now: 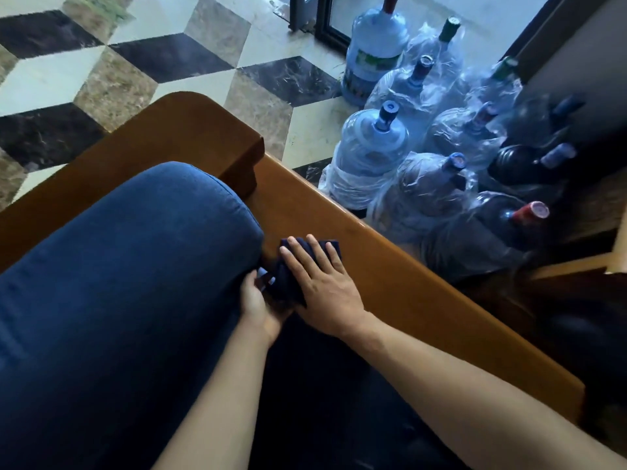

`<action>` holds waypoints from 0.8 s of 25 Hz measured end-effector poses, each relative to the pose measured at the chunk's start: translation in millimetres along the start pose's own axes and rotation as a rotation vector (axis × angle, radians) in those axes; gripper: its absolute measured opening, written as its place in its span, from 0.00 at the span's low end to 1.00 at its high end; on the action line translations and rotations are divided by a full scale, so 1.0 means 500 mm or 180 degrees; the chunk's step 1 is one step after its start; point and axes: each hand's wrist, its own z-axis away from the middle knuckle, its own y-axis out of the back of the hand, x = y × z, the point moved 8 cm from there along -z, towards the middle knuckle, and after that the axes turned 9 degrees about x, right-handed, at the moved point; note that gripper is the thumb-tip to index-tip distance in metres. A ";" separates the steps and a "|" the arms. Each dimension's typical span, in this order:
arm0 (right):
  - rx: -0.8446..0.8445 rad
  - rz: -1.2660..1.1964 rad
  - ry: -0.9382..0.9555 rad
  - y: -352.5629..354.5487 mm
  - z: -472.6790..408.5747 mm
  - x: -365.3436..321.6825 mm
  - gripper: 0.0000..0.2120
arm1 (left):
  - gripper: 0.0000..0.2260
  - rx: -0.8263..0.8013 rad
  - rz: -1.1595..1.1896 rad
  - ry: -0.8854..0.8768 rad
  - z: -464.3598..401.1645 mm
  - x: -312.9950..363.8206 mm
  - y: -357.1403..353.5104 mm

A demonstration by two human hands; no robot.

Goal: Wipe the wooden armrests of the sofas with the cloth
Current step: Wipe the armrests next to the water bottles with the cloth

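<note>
Wooden armrest (390, 276): right hand (322, 283) flat on cloth (285, 283), left hand (258, 300) seemingly pinching it.

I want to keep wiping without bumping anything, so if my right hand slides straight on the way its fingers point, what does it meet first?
The right hand lies flat on the dark cloth, fingers pointing up along the wooden armrest. The bare wood ahead looks free until the raised wooden block, probably the first obstacle.

Home living room — blue-cushioned wooden sofa (339, 212), patterned marble floor (101, 69), stored water jugs (369, 154)
</note>
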 end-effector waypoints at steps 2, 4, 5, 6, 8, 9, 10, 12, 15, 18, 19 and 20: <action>0.0083 0.0214 -0.0361 0.022 0.153 0.063 0.52 | 0.19 0.0057 -0.0435 0.0051 0.028 -0.038 -0.018; -0.0041 0.0392 -0.0795 0.047 0.313 0.129 0.54 | 0.25 0.0108 -0.0816 0.0075 0.045 -0.083 -0.027; -0.0152 0.0460 -0.0946 0.060 0.369 0.150 0.54 | 0.27 0.0077 -0.0851 0.0194 0.057 -0.110 -0.034; -0.0238 0.0526 -0.1069 0.065 0.396 0.160 0.54 | 0.29 0.0034 -0.0929 0.0304 0.069 -0.136 -0.040; -0.0322 0.0544 -0.1370 0.063 0.371 0.156 0.52 | 0.32 0.0026 -0.1018 0.0367 0.083 -0.177 -0.043; -0.0298 0.0517 -0.1404 0.062 0.324 0.142 0.52 | 0.32 0.0067 -0.1095 0.0365 0.088 -0.194 -0.037; -0.0262 0.0427 -0.1356 0.058 0.270 0.122 0.51 | 0.31 0.0095 -0.1157 0.0330 0.092 -0.206 -0.027; -0.0264 0.0224 -0.1112 0.040 0.175 0.081 0.45 | 0.29 0.0232 -0.1141 0.0168 0.090 -0.207 0.001; -0.0216 0.0163 -0.0901 0.036 0.134 0.065 0.40 | 0.30 0.0165 -0.1105 0.0233 0.088 -0.206 0.026; 0.0106 0.0375 -0.0956 0.063 0.307 0.117 0.34 | 0.29 -0.0030 -0.1446 0.0403 0.106 -0.268 0.007; 0.0171 0.0446 -0.1058 0.076 0.400 0.152 0.34 | 0.30 -0.0053 -0.1620 0.0472 0.124 -0.315 -0.003; 0.0214 0.0526 -0.1177 0.093 0.498 0.195 0.36 | 0.31 -0.0082 -0.1763 0.0481 0.144 -0.371 -0.014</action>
